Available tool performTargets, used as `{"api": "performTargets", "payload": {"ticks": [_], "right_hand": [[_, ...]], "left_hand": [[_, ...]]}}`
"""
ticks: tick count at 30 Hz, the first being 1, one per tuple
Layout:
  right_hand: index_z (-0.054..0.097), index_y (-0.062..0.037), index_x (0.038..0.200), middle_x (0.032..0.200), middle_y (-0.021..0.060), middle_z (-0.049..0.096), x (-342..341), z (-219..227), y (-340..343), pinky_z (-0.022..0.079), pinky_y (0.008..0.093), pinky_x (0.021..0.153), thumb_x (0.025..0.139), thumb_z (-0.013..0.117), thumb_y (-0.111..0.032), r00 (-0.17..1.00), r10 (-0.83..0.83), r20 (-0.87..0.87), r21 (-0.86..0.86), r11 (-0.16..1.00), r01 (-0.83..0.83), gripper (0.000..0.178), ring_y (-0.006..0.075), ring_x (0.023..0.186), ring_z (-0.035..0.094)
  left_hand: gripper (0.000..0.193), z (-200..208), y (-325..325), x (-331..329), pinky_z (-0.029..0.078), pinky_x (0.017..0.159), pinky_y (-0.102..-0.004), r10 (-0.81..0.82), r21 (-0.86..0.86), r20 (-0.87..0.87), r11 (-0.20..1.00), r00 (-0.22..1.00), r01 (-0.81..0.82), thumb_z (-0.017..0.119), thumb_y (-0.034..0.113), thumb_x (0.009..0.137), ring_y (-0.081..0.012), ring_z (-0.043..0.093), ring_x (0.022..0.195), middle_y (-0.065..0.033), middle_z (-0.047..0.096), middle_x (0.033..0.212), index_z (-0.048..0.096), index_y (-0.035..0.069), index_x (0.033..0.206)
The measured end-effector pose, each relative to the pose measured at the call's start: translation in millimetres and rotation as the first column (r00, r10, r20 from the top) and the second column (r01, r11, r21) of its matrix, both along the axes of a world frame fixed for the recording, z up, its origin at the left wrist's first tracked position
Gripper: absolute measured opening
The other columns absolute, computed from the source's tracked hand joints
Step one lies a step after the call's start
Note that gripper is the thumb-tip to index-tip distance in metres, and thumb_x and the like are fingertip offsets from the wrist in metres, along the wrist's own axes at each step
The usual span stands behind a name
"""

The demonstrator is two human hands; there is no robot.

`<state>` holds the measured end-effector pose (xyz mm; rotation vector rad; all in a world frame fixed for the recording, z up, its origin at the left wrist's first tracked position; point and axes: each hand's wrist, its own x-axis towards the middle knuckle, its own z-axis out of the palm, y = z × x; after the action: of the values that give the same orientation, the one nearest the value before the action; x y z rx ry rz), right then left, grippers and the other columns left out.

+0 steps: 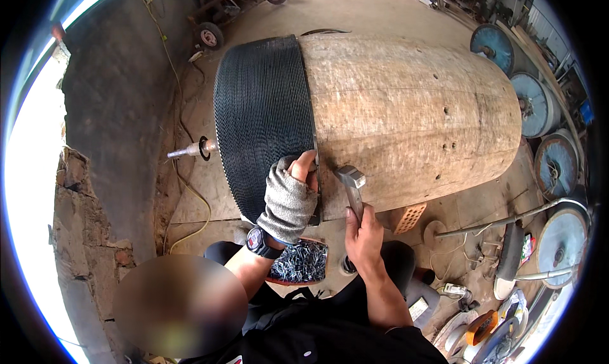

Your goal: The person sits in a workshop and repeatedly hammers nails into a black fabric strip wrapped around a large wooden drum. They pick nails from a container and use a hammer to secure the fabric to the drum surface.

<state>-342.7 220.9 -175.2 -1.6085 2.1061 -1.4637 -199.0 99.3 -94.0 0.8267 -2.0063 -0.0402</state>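
A large pale wooden drum (412, 104) lies on its side before me, its left part covered by rows of black ridged strip (263, 104). My left hand (290, 196), in a grey fingerless glove, is closed at the right edge of the black rows. Whatever its fingertips pinch is too small to make out. In my bare right hand (365, 237) is a hammer (352, 185), gripped by its handle. The hammer's metal head is close to the wood, just right of my left fingers. Below my left wrist stands a tray of nails (298, 262).
A metal shaft (187, 151) sticks out of the drum's left end. Under its right side stands a perforated brick (409, 218). Several blue-faced rollers (533, 104) line the right side. A yellow cable (206, 208) runs along the left wall. A wheeled cart (212, 34) is at the back.
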Motion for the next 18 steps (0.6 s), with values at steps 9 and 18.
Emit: {"api": "performTargets", "payload": {"ticks": [9, 18], "right_hand": [[0.056, 0.0015, 0.111, 0.078, 0.0227, 0.067, 9, 18, -2, 0.052, 0.0479, 0.057, 0.1, 0.065, -0.014, 0.998, 0.021, -0.064, -0.083, 0.996, -0.026, 0.021, 0.0448, 0.067, 0.067], [0.055, 0.0004, 0.103, 0.074, 0.0233, 0.065, 18, 34, 0, 0.052, 0.0489, 0.056, 0.1, 0.065, -0.016, 0.989, -0.027, -0.145, -0.062, 0.998, 0.018, 0.019, 0.0453, 0.064, 0.066]], "left_hand": [[0.063, -8, -2, -24, 0.049, 0.082, -0.048, 0.14, 0.064, 0.038, 0.988, 0.989, -0.142, 0.076, 0.003, 0.073, -0.0342, 0.061, 0.088, -0.0085, 0.066, 0.091, 0.053, 0.002, 0.132], [0.061, -14, -6, -27, 0.049, 0.077, -0.0484, 0.183, 0.047, 0.077, 0.981, 0.98, -0.187, 0.074, 0.004, 0.077, -0.0364, 0.06, 0.085, -0.0157, 0.062, 0.093, 0.053, -0.001, 0.135]]}}
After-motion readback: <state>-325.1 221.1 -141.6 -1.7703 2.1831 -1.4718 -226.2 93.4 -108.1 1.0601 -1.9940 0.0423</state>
